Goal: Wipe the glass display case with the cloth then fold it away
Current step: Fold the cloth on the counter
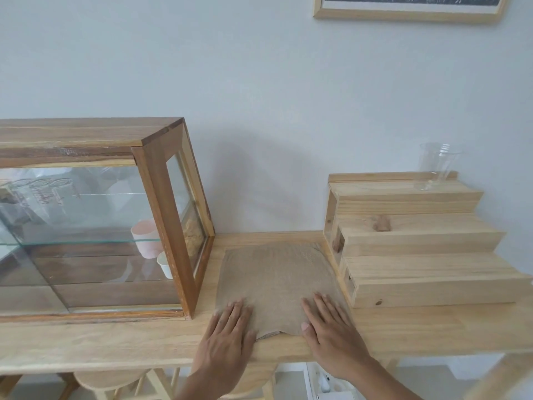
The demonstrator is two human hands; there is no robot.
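Observation:
A tan cloth (274,278) lies spread flat on the light wooden counter (115,342), between the display case and a stepped wooden stand. My left hand (227,339) rests palm down on the cloth's near left corner, fingers together. Flat on the near right corner lies my right hand (331,333). Neither hand grips anything. The wood-framed glass display case (161,215) stands to the left, with cups and glasses visible inside.
A stepped pale wooden stand (418,255) sits to the right of the cloth, with a clear plastic cup (435,166) on its top step. A framed picture (403,13) hangs on the wall. Wooden stools (109,379) stand under the counter.

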